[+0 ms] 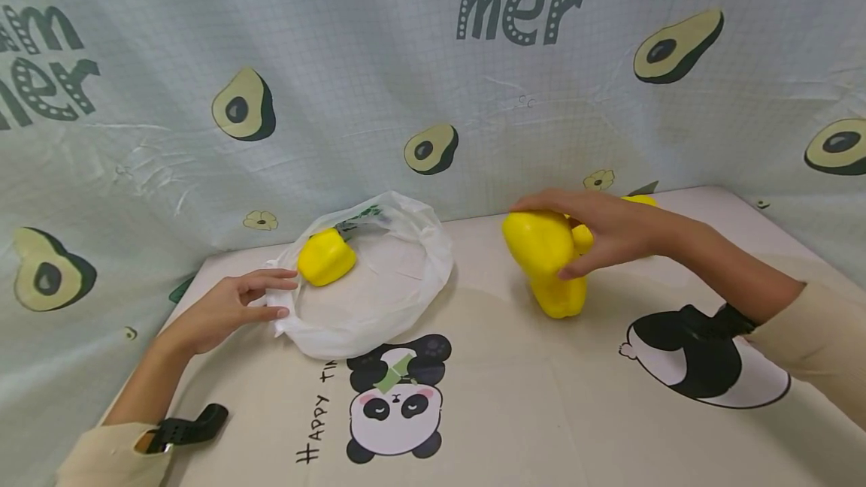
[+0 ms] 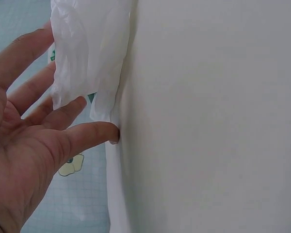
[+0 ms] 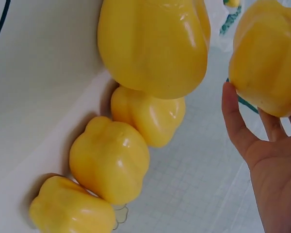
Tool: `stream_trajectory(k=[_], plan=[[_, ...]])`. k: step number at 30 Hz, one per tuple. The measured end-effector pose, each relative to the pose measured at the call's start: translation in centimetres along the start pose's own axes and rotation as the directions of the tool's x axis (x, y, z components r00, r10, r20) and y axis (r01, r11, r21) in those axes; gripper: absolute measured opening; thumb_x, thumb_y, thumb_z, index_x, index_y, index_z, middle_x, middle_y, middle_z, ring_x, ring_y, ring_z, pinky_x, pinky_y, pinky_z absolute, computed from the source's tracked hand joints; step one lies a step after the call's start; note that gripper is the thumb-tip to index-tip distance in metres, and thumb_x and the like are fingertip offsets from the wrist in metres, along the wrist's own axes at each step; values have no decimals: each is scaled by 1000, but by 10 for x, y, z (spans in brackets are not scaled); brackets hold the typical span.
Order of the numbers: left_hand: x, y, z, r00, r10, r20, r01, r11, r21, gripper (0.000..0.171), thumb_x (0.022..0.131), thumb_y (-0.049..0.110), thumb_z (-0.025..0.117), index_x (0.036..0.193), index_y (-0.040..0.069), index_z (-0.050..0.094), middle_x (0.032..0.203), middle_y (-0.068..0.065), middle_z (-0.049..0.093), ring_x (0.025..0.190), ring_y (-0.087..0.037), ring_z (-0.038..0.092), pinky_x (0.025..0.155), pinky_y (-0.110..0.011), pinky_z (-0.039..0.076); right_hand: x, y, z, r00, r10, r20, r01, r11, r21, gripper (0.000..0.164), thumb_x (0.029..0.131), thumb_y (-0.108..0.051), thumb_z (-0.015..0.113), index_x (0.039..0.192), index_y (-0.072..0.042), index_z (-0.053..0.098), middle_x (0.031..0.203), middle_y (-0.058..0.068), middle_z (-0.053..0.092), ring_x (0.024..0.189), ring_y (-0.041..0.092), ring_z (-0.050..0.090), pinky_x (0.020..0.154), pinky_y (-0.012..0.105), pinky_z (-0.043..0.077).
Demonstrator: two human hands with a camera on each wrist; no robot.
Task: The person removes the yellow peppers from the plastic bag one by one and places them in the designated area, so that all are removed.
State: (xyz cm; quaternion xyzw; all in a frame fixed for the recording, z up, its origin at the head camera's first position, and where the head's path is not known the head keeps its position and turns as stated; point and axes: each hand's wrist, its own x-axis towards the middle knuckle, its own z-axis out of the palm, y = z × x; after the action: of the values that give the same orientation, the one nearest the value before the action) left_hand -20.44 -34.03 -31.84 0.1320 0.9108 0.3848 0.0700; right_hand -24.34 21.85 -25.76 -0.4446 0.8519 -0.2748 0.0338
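My right hand (image 1: 612, 235) grips a yellow bell pepper (image 1: 537, 239) between thumb and fingers, raised above the table. Just below it another yellow bell pepper (image 1: 560, 297) stands on the table. In the right wrist view the held pepper (image 3: 266, 60) is at the upper right, with a large pepper (image 3: 153, 48) beside it. My left hand (image 1: 226, 307), fingers loosely spread, touches the left rim of a white plastic bag (image 1: 433, 276). The bag's mouth gapes upward, and one yellow bell pepper (image 1: 326, 257) shows inside on its left. The left wrist view has the thumb apart from the other fingers.
More yellow bell peppers (image 3: 109, 160) stand in a row by the table's back edge, mostly hidden behind my right hand in the head view. An avocado-print curtain (image 1: 338, 96) hangs behind the table. Printed pandas (image 1: 395, 415) mark the tablecloth.
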Motion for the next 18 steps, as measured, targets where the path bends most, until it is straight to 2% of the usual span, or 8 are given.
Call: stream_trajectory(k=[6, 10, 18], plan=[[0, -1, 1, 1000, 16, -1, -16, 1000, -6, 50, 89, 27, 79, 133, 5, 67, 152, -13, 50, 147, -36, 31, 96, 3, 30, -7, 1, 0, 998, 55, -24, -55, 998, 21, 82, 78, -18, 83, 148, -33, 45, 145, -7, 48, 118, 21, 51, 87, 47, 55], [-1, -2, 1, 1000, 20, -4, -20, 1000, 7, 49, 90, 28, 79, 133, 7, 67, 151, -11, 51, 146, -36, 32, 96, 3, 30, -10, 4, 0, 998, 41, -53, -42, 999, -14, 83, 78, -12, 82, 150, -32, 46, 153, -3, 42, 122, 23, 50, 84, 44, 56], [-3, -3, 2, 1000, 12, -8, -12, 1000, -4, 49, 90, 28, 78, 133, 7, 67, 152, -11, 50, 145, -33, 34, 96, 2, 30, -18, 7, -1, 994, -5, -105, 2, 1000, -30, 82, 83, -11, 83, 153, -22, 43, 152, 4, 36, 123, 23, 47, 88, 41, 58]])
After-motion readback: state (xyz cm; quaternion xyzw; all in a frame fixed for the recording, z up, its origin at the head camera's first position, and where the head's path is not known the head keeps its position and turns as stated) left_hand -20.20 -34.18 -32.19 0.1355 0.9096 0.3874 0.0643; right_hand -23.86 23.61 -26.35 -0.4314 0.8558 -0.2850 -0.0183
